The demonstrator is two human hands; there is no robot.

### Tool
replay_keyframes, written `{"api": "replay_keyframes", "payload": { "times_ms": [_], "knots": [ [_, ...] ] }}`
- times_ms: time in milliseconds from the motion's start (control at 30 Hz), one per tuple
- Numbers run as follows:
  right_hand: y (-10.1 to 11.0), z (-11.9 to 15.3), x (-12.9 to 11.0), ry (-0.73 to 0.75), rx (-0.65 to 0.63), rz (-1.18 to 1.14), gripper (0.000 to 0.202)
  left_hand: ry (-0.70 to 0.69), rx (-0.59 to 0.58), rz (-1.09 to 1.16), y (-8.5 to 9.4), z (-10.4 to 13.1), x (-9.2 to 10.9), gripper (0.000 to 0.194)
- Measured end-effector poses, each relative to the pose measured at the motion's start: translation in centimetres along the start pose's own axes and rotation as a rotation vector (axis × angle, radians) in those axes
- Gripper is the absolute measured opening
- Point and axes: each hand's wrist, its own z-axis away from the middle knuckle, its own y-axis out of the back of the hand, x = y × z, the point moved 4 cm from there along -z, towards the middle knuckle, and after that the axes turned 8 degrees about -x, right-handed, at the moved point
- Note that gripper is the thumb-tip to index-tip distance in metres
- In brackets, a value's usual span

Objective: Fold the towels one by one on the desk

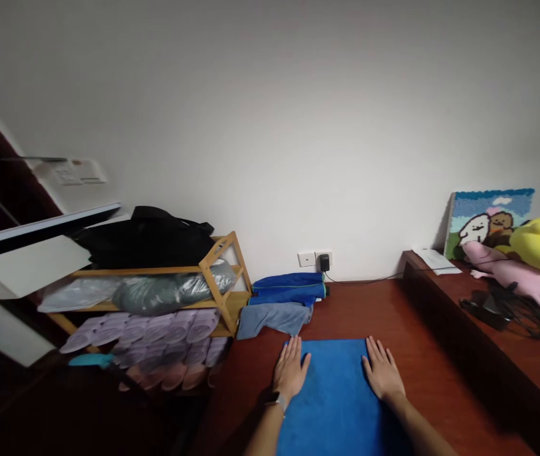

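Note:
A bright blue cloth lies flat on the reddish-brown wooden surface, its lower part cut off by the bottom of the view. My left hand rests flat on its left edge near the far corner, fingers stretched out, with a watch on the wrist. On the opposite edge my right hand is laid flat near the far right corner, fingers spread. Neither hand grips anything. Beyond the cloth, close to the wall, a grey-blue cloth and a darker blue folded cloth lie together.
On the left, a wooden rack holds a black bag, plastic-wrapped items and several lilac slippers. A raised ledge on the right carries plush toys, cables and a picture. A black plug sits in the wall socket.

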Motion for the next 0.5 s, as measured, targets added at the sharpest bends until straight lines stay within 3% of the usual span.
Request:
{"api": "replay_keyframes", "payload": {
  "times_ms": [67, 167, 333, 400, 500],
  "knots": [
    [-0.2, -0.1, 0.0, -0.002, 0.001, 0.009, 0.072, 0.022, 0.033, -0.008, -0.3, 0.2, -1.2, 0.071],
    [-0.2, -0.2, 0.0, -0.008, -0.005, 0.023, 0.072, 0.044, 0.07, -0.008, -0.8, 0.2, -1.5, 0.071],
    [0.0, 0.0, -0.2, -0.012, -0.005, 0.029, 0.072, 0.051, 0.01, 0.027, -0.4, -0.1, -1.3, 0.072],
    [-0.1, 0.0, -0.2, -0.014, -0.003, 0.032, 0.072, 0.09, -0.007, 0.038, -0.1, 0.6, -2.7, 0.073],
    [-0.4, -0.1, -0.1, -0.006, 0.004, 0.023, 0.073, 0.181, 0.029, 0.015, 0.1, 3.3, -7.2, 0.076]
  ]
}}
